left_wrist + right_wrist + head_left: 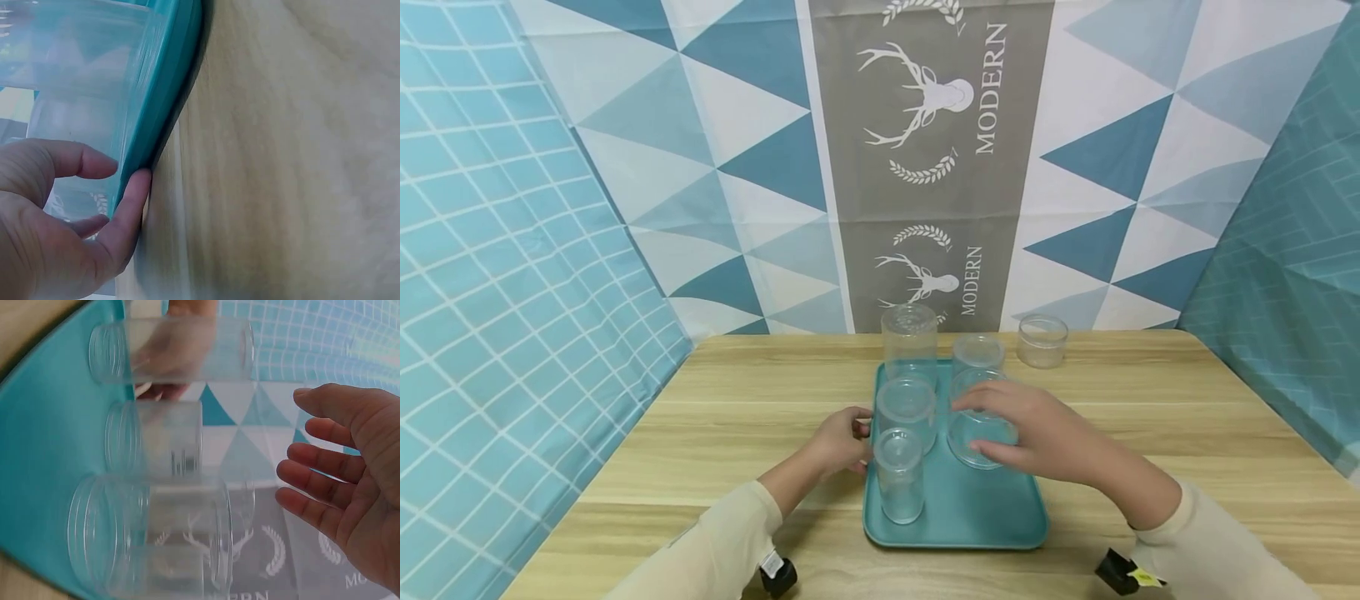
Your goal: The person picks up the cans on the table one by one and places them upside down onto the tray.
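Note:
A teal tray [955, 525] bears several clear jars. Along its left side stand a slim jar [900, 492] in front, a wider jar [907, 417] behind it and a tall jar [910, 342] at the back. To the right are a wide jar [977, 450] and a further jar [977, 352] behind it. My left hand [841, 443] holds the tray's left rim, a finger against its outer side and another digit over the edge in the left wrist view. My right hand [1033, 425] hovers beside the wide jar, fingers spread and holding nothing.
A low clear jar [1042, 342] stands on the wooden table [760, 400] behind the tray, to the right. A patterned cloth [760, 167] hangs along the table's back edge. Blue cloth walls [512, 250] flank both sides.

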